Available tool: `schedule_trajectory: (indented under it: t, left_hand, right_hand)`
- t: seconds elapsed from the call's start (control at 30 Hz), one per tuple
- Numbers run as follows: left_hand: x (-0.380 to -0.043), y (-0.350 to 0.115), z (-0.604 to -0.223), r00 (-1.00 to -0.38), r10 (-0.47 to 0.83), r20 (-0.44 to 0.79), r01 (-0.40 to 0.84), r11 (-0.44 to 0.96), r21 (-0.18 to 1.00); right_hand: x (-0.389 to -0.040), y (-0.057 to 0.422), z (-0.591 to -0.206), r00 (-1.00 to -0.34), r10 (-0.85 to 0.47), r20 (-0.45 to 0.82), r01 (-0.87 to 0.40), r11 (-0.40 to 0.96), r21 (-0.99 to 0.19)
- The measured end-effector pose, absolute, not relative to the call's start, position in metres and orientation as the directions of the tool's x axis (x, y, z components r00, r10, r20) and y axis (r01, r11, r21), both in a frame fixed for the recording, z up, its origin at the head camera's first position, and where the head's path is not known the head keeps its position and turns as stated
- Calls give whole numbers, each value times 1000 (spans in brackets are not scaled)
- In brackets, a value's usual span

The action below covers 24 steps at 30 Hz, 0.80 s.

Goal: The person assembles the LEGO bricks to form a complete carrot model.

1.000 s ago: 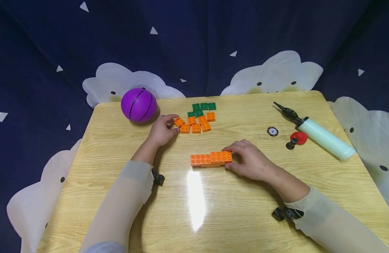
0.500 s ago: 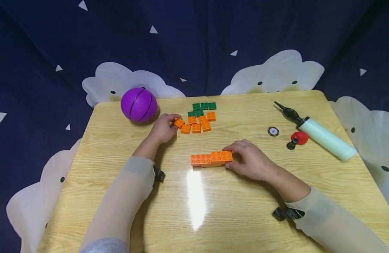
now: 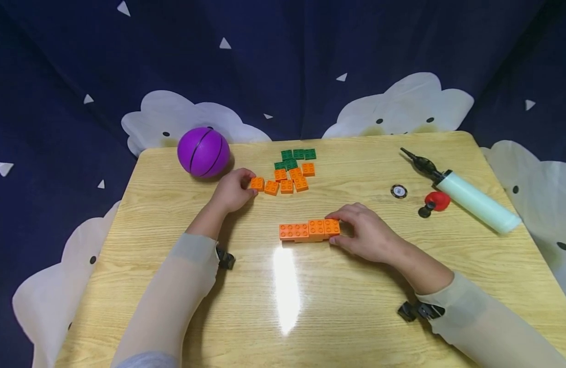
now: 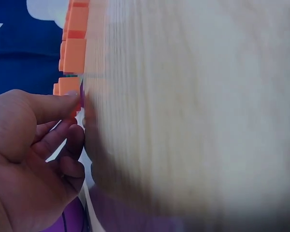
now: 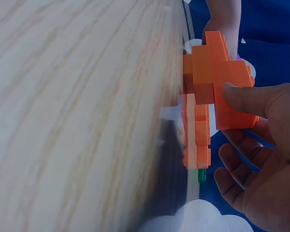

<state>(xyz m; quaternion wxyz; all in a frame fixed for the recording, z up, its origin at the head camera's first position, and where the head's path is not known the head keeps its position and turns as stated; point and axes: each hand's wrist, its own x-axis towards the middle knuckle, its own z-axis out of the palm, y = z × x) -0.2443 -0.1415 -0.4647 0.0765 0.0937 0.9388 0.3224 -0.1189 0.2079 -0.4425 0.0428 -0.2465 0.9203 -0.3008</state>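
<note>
My left hand (image 3: 233, 190) pinches a small orange toy building block (image 3: 257, 184) between thumb and fingers, at the left end of the loose orange blocks. The left wrist view shows the thumb along that block's side, low by the tabletop; the other fingers are curled behind. My right hand (image 3: 367, 235) grips the right end of a joined row of orange blocks (image 3: 294, 232), thumb on the near side and fingers on the far side. In the right wrist view the joined piece (image 5: 227, 92) is stepped, with blocks at different levels, and the thumb presses on its side.
Several loose orange blocks (image 3: 287, 186) and several green blocks (image 3: 298, 154) lie toward the back middle. A purple ball (image 3: 203, 152) stands at back left. On the right are a poker chip (image 3: 399, 191), a red-and-black item (image 3: 436, 201) and a hand pump (image 3: 477, 201) on the wooden table (image 3: 347, 317).
The orange block at my left fingers has turned from slanted to nearly straight and shifted slightly left and nearer. My right hand and the joined row stay about where they were.
</note>
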Motion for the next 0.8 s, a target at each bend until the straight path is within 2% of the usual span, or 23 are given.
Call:
schedule_trajectory:
  t: [0.57,0.8]
  left_hand:
    - [-223,-155,-463,-982,168,-90,51,687,725]
    - [-213,-156,-460,-980,195,-43,99,663,742]
  right_hand:
    - [-119,208,-443,-875,-478,77,-430,693,-579]
    - [-119,208,-444,-875,-477,79,-429,690,-583]
